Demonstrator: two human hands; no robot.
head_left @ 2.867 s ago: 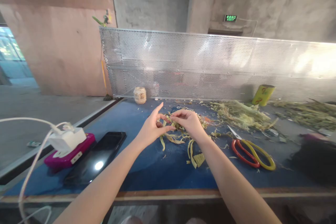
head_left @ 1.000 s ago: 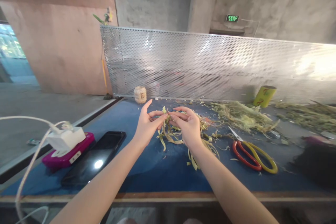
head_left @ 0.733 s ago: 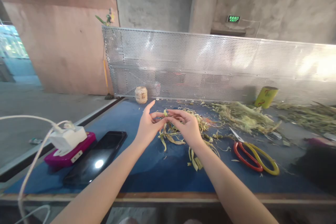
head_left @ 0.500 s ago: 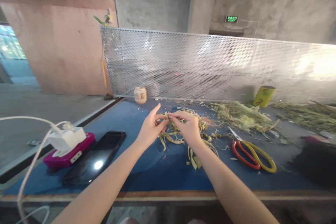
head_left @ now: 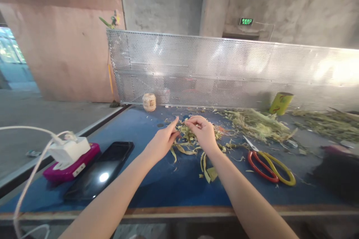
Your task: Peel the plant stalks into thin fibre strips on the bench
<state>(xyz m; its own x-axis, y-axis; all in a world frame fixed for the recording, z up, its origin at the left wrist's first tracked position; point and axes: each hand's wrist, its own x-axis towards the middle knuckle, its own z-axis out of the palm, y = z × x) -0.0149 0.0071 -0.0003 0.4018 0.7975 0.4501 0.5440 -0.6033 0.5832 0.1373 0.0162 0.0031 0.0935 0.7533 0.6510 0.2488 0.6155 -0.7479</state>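
Observation:
At the middle of the table, over a small pile of dried plant pieces (head_left: 187,133), both hands work close together. My left hand (head_left: 164,140) is on the pile's left side, its index finger stretched out and a gap between the visible fingertips. No held thing shows in it. My right hand (head_left: 202,131) is closed in a pinch above the pile; whatever is between its fingertips is too small to make out. Longer pale strips (head_left: 186,151) lie just below the pile, and more strips (head_left: 206,168) are nearer the table's front edge.
Red and yellow handled scissors (head_left: 269,166) lie at right, below a heap of dried stalks (head_left: 256,125). A phone (head_left: 99,171) and a magenta power strip (head_left: 71,168) with white plugs are at left. A jar (head_left: 149,102) and green can (head_left: 281,103) stand by the perforated metal panel (head_left: 196,71).
My hands, whose fingertips met over the pile, have moved apart. The left hand's fingers have spread from their pinch, while the right stays pinched, slightly away from it.

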